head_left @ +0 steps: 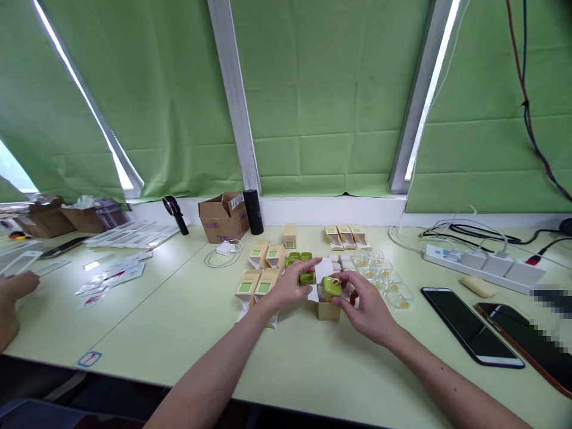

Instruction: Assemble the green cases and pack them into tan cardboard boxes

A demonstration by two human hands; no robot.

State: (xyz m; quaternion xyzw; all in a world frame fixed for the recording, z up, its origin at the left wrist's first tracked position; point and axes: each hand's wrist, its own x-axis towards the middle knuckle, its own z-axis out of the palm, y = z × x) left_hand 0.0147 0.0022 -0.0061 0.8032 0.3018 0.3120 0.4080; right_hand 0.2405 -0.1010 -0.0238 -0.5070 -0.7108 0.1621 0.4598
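My right hand (364, 304) is closed on a small glossy green case (331, 287) with a beige loop on top, over a small kraft box (328, 311) with raised white flaps. My left hand (292, 287) is at the box's left side, its thumb and fingers closed about a white flap (322, 269). More green cases (293, 257) sit just beyond my left hand, partly hidden by it. Open kraft boxes with green labels (245, 287) lie to the left. Clear plastic shells with yellow bits (399, 294) and small white pieces (346, 262) are beyond my right hand.
Two phones (471, 325) and a white power strip (482, 268) lie on the right. More kraft boxes (345, 236), a cardboard carton (223, 217), a black cylinder (253, 212) and a coiled white cable (224, 250) stand farther back. Another person's hand (15, 304) is at far left.
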